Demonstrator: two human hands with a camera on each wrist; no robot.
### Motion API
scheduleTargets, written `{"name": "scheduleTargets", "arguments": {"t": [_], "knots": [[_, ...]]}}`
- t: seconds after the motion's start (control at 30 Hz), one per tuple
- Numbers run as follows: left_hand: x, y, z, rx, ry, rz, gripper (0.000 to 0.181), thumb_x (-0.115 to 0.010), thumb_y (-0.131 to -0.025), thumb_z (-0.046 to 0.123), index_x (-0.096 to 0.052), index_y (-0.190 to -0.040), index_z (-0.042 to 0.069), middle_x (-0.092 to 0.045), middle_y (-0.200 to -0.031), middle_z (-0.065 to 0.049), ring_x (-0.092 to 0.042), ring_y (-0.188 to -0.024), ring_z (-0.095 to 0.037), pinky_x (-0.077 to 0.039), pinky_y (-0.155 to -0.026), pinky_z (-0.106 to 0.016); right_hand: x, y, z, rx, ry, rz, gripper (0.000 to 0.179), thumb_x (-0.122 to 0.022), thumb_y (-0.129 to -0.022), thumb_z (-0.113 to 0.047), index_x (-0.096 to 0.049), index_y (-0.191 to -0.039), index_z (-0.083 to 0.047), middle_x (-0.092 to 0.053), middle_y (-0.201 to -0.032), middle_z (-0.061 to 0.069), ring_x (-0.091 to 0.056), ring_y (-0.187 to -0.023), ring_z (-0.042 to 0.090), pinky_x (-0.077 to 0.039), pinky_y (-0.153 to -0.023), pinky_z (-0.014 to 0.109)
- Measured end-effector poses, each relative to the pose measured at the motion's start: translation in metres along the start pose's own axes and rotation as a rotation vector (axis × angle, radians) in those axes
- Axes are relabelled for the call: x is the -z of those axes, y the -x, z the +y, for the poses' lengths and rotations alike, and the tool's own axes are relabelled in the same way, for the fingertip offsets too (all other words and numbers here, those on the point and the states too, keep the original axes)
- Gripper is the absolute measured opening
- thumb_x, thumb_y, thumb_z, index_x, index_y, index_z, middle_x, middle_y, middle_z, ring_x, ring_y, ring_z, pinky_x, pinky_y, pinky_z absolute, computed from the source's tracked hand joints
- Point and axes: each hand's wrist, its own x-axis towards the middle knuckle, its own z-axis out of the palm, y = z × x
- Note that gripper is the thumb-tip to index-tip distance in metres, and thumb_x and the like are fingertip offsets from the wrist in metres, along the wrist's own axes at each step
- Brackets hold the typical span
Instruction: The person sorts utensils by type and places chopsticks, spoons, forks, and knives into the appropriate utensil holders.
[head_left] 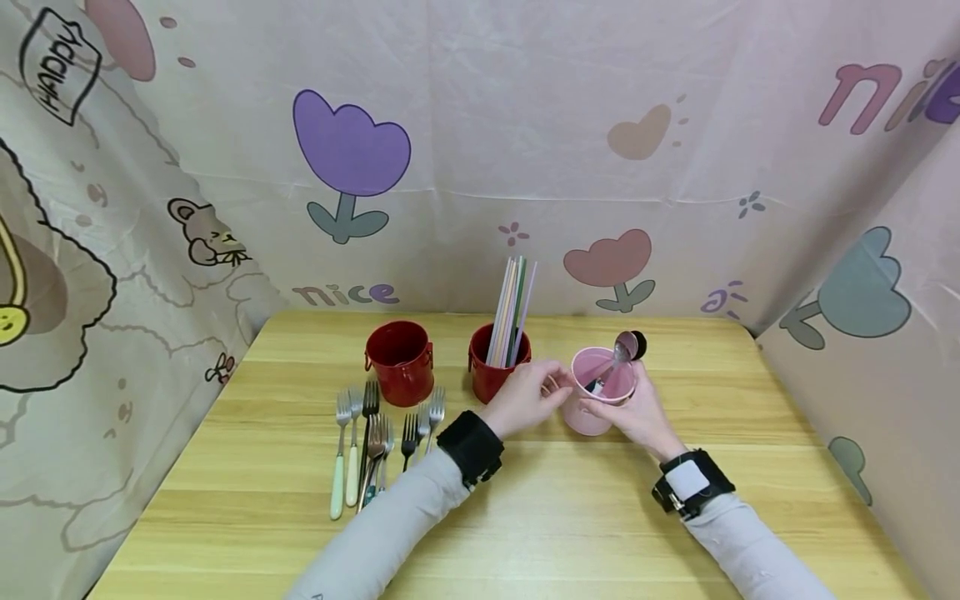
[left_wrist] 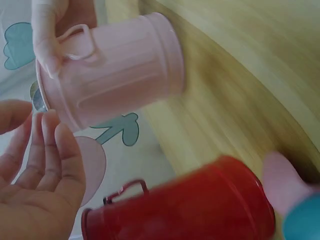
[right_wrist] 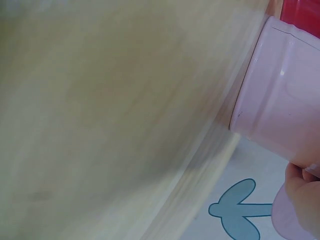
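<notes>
Yellow wooden tabletop [head_left: 570,533]: right hand [head_left: 641,415] is pinching pink metal pail [head_left: 585,419] at 4-o'clock, probably steadying it, left hand [head_left: 523,400] relaxing 9-ish.

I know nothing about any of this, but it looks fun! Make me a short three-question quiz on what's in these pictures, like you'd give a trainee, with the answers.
1. What does the right hand hold?

2. Which cutlery lies on the table in the head view?
A) Knives
B) Forks
C) Chopsticks

3. True or false: the straws stand in a red bucket.

Key:
1. The pink bucket, near its rim.
2. B
3. True
</notes>
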Motion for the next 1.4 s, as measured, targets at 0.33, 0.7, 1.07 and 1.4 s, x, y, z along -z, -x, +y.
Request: {"name": "scheduleTargets", "arguments": {"t": [0.33,0.7,1.07,1.4], "knots": [[0.028,0.033,-0.014,0.051,-0.266,-0.037,0.01,-0.066,-0.095,0.013,-0.069,-0.104,0.009,-0.07,-0.092,-0.003,-0.061,-0.082,-0.012,-0.052,-0.075,-0.023,-0.001,-0.001,0.0,0.012,0.004,0.01,0.083,-0.089,-0.074,-0.012,-0.039,-0.138,0.003,-0.057,-0.133,0.022,-0.058,-0.118,0.033,-0.049,-0.097,0.025],[0.049,0.072,-0.034,0.236,-0.453,-0.135,0.012,-0.071,-0.094,0.019,-0.066,-0.091,0.008,-0.062,-0.076,-0.003,-0.052,-0.069,-0.016,-0.047,-0.066,-0.03,-0.001,-0.001,-0.001,0.004,0.007,0.011,0.085,-0.089,-0.073,-0.012,-0.038,-0.139,0.002,-0.056,-0.135,0.022,-0.057,-0.119,0.031,-0.048,-0.098,0.025],[0.051,0.091,-0.043,0.296,-0.52,-0.174,0.028,-0.076,-0.088,0.021,-0.057,-0.07,0.01,-0.039,-0.061,0.002,-0.04,-0.062,-0.017,-0.029,-0.056,-0.027,-0.001,0.0,0.001,0.012,0.0,0.011,0.083,-0.088,-0.074,-0.011,-0.038,-0.139,0.002,-0.056,-0.135,0.022,-0.056,-0.12,0.031,-0.047,-0.097,0.021],[0.042,0.092,-0.05,0.371,-0.518,-0.192,0.017,-0.079,-0.085,0.02,-0.065,-0.086,0.01,-0.053,-0.068,-0.001,-0.048,-0.065,-0.018,-0.039,-0.06,-0.03,0.0,0.001,0.001,0.003,0.0,0.006,0.084,-0.088,-0.075,-0.011,-0.037,-0.14,0.002,-0.056,-0.136,0.022,-0.056,-0.121,0.032,-0.047,-0.098,0.023]]}}
